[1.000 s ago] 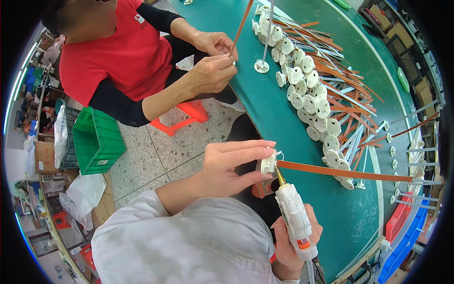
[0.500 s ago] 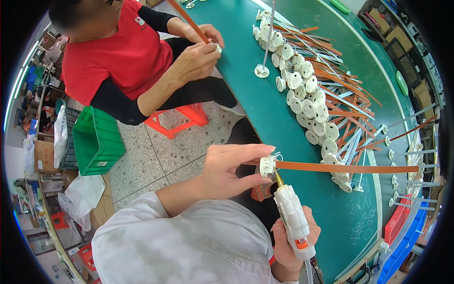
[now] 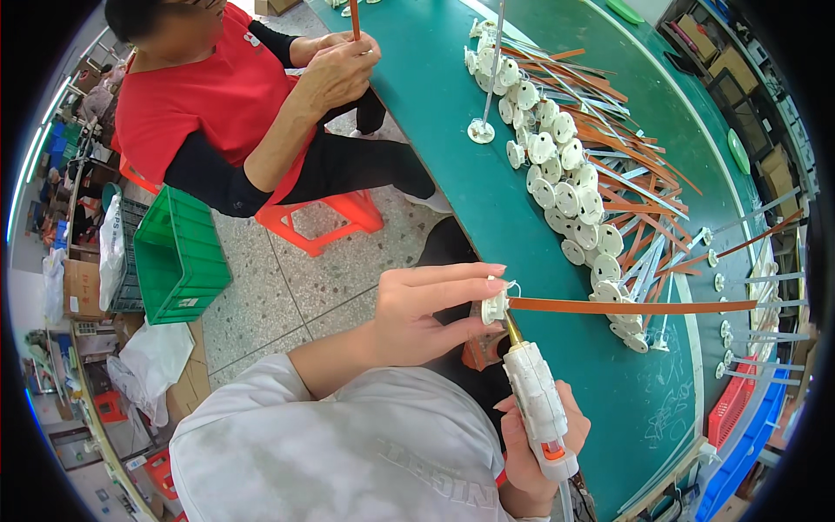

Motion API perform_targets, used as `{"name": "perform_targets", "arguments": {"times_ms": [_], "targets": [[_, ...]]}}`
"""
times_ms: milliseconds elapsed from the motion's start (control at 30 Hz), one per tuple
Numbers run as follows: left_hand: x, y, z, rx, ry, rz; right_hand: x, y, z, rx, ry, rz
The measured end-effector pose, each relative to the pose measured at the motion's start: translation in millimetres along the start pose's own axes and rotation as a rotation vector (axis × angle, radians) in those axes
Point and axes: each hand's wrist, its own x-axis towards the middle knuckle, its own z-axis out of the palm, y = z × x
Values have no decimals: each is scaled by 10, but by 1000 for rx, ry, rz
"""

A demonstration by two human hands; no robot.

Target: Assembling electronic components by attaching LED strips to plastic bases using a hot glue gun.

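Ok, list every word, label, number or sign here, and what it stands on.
I won't copy wording, only place it:
Pale shirt: large letters, partly blurred.
White bag: dark letters.
Cardboard box: marks too small to read.
Red shirt: small white emblem.
Green table: pale scribbles, illegible.

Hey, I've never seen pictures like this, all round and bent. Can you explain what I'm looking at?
There's no robot here, just a person working with bare hands. All the views come from one wide fisheye camera on that person's head, looking down, so straight edges curve.

The left hand holds a small white round piece with an orange-brown strip sticking out rightward. The right hand grips what looks like a white glue gun, its nozzle close to the piece.

On the green table lies a long pile of white discs with orange-brown and silvery strips.

Across the corner, a co-worker in red holds another strip.
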Motion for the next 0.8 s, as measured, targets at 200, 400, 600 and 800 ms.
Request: {"name": "perform_targets", "arguments": {"times_ms": [200, 400, 600, 800], "targets": [[31, -32, 12, 79, 39, 109, 6, -1, -3, 10, -10, 24], [62, 31, -22, 148, 64, 128, 10, -13, -1, 45, -31, -33], [49, -41, 52, 169, 133, 249, 36, -139, -46, -52, 25, 105], [47, -94, 26, 283, 157, 62, -176, -16, 19, 222, 130, 224]]}}
